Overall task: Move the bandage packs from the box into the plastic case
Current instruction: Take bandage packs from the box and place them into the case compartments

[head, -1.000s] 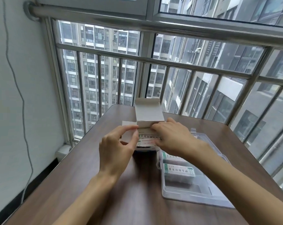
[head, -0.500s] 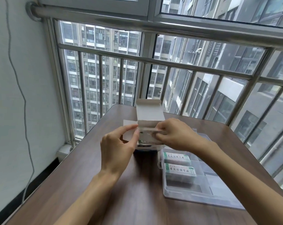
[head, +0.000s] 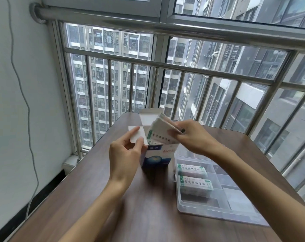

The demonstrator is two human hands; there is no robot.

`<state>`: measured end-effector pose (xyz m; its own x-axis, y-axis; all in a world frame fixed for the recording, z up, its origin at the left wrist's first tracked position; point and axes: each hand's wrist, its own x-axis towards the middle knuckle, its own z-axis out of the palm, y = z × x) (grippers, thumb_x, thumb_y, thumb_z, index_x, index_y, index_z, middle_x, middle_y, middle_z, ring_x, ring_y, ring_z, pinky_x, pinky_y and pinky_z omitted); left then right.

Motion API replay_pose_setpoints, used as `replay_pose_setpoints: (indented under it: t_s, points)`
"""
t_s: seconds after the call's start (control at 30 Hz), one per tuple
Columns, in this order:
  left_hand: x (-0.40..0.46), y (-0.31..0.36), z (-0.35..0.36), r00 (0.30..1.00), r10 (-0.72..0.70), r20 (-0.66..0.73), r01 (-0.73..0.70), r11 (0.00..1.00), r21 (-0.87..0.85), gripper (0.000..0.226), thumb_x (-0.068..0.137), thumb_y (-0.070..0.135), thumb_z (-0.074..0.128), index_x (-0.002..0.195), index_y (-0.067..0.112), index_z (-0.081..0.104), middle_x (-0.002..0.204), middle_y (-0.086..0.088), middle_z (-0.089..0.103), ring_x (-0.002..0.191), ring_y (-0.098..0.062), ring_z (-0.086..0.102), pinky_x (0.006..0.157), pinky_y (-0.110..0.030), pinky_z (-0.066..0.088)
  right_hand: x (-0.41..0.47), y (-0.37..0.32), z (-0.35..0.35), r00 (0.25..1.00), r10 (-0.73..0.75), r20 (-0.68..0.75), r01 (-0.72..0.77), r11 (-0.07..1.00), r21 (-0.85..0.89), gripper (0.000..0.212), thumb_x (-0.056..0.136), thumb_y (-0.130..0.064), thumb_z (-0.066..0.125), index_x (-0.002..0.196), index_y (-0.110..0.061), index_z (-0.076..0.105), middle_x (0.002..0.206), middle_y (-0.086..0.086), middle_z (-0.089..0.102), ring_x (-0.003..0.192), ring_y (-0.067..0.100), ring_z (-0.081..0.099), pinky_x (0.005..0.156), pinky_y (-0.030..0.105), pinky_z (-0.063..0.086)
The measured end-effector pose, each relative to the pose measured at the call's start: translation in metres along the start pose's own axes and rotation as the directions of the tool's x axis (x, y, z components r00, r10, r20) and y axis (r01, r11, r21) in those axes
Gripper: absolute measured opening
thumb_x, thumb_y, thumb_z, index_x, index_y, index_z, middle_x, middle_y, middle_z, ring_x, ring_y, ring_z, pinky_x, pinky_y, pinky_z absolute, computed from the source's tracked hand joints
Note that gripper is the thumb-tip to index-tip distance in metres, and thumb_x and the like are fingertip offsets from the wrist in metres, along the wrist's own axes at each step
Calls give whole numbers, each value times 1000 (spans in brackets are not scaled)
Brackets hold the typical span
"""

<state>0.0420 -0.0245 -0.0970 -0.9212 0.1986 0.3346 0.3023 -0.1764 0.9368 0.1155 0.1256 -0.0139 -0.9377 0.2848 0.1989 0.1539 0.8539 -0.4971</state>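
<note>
Soft daylight through the window (head: 113, 81) — edges bowed by wide-angle distortion, hands slightly blurred.

R hand (head: 193, 137) lifted bandage packs (head: 161, 131) half out of box (head: 158, 154).

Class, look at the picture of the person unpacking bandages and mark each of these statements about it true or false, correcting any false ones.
1. The right hand grips a bandage pack partly out of the box. True.
2. The plastic case holds no packs. False: two packs lie in its left compartments.
3. The left hand holds the box by its side flap. True.
4. The case sits to the left of the box. False: it sits to the right.
5. The box's top flap is closed. False: it stands open.
</note>
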Motion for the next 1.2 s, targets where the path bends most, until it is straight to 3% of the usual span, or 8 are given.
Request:
replay_pose_setpoints:
  t_s: [0.23,0.43,0.6,0.73,0.83,1.0,1.1,1.2]
  points:
    - [8,1,-3,995,-79,64,78,997,19,44,91,25,62,132,28,45,106,1,72,88,-6,69,66,-20,47,15,-3,0,987,147,66,-157,972,175,29,96,-26,52,84,-6,70,99,9,69,93,25,59,77,39,47]
    - [7,2,-4,996,-70,59,66,996,64,50,94,26,58,137,31,33,107,7,70,73,4,66,63,-19,46,36,-5,0,974,177,144,-198,969,150,19,93,-11,53,98,3,64,101,13,66,96,28,62,86,40,55]
    - [6,4,-8,1000,-6,-1,6,963,269,53,89,39,62,135,35,35,117,17,56,77,-5,69,80,-38,53,42,-3,-4,964,206,166,-250,914,320,15,93,-8,53,95,3,62,83,3,58,64,5,55,48,9,45]
    - [7,6,-10,993,55,-107,-11,926,377,59,84,48,63,134,28,37,110,14,49,70,0,56,74,-33,47,39,6,-9,949,245,197,-314,781,539,13,89,-14,60,93,-2,62,87,6,60,73,11,53,60,17,47]
    - [3,16,-8,974,164,-157,-112,949,294,28,88,42,62,109,26,53,86,13,52,63,-5,50,66,-28,45,27,8,-18,930,270,249,-364,591,720,12,87,-14,60,94,-3,60,86,6,60,71,11,49,61,21,40]
    - [-16,36,9,980,80,179,-88,996,35,41,86,55,53,70,21,68,51,14,54,48,-2,47,50,-14,36,-22,18,-30,899,102,426,-430,390,814,29,77,-17,69,98,-1,57,80,4,61,65,8,51,52,15,46]
    - [-24,43,28,888,-106,446,88,994,61,44,77,63,52,62,26,71,46,12,50,42,-1,40,45,-13,30,-53,28,-28,866,70,495,-475,425,771,22,79,-14,69,93,0,59,72,1,61,55,5,55,46,12,46]
    - [-34,41,44,812,-148,565,148,988,46,25,84,40,62,80,18,74,65,9,70,55,-3,62,50,-12,41,-74,36,-22,845,104,524,-500,501,707,13,77,-14,65,84,-5,58,59,-5,57,47,2,50,43,10,40]
